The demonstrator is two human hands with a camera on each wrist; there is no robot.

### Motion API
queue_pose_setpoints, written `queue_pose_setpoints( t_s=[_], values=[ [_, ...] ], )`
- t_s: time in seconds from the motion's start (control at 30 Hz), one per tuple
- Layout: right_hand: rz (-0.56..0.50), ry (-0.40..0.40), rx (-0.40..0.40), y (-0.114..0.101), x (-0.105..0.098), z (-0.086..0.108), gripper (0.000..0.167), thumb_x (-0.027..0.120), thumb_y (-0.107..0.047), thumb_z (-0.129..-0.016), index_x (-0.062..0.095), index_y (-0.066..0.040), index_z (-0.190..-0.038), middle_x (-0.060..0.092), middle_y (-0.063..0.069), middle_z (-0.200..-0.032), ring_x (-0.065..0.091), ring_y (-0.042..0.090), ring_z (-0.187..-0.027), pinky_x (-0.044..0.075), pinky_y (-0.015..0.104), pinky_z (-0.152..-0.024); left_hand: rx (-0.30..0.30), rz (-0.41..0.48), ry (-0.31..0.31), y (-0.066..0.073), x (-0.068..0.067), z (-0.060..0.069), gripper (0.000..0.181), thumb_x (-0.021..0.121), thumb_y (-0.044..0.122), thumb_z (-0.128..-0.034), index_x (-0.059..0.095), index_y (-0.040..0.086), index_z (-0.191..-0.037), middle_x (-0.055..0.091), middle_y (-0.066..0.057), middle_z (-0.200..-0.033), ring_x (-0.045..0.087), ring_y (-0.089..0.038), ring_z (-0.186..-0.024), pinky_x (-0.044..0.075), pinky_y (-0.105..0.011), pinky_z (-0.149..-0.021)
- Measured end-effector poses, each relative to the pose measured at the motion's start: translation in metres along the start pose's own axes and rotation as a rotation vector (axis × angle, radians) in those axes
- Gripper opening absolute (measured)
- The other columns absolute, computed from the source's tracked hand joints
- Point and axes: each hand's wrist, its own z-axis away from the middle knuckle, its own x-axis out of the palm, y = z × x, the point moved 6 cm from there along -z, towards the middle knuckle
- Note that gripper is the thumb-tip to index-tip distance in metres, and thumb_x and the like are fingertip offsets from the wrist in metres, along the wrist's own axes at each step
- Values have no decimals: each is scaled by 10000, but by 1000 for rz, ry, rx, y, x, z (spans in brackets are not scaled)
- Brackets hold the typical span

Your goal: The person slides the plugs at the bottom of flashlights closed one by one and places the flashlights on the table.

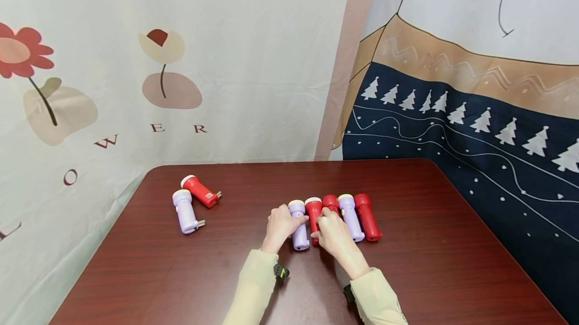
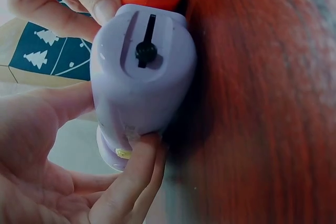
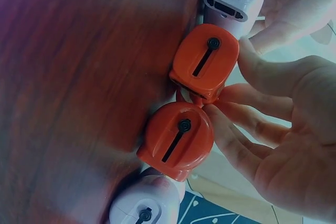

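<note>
Lilac torch [image 1: 300,238] and red torch [image 1: 313,207] lie roughly parallel, heads [image 1: 296,204] toward the curtain [image 1: 253,64].
Left grip [image 1: 280,226] is narrowed round the lilac one; right grip [image 1: 335,233] pinches the red.

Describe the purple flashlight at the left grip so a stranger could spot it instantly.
On the brown table, find the row of five flashlights. At its left end lies the purple flashlight, touched by the left grip; the row's other purple one lies between two red flashlights.
</note>
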Motion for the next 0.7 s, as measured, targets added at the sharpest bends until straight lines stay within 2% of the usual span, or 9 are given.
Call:
queue_pose_setpoints(
  t_s=[0.2, 0.47, 0.7],
  values=[
    [24, 12, -2, -1, 0, 0, 233, 853, -125, -627, 639, -34, -645, 519, 68, -746, 544, 246, -646, 494, 335, -587, -21, 28, 1, -1, 0, 1, 422, 775, 407, -713, 631, 12, -756, 636, -127, -684, 626, -292, -648, 479, -355, -556],
    [7, 3, 5, 0, 1, -1, 234, 855, -132, -630, 642, -36, -640, 512, 63, -733, 544, 245, -636, 492, 337, -582, -11, 38, 2, 0, -2, 2, 412, 766, 413, -732, 635, 23, -729, 637, -135, -688, 631, -304, -666, 485, -362, -571],
    [-6, -29, 30, 1, 2, -1, 241, 852, -145, -645, 632, -47, -631, 518, 60, -744, 543, 235, -646, 490, 334, -579, -7, -23, -21, -1, -4, 2, 418, 734, 435, -751, 616, 37, -705, 624, -130, -689, 618, -303, -655, 453, -365, -541]
  ],
)
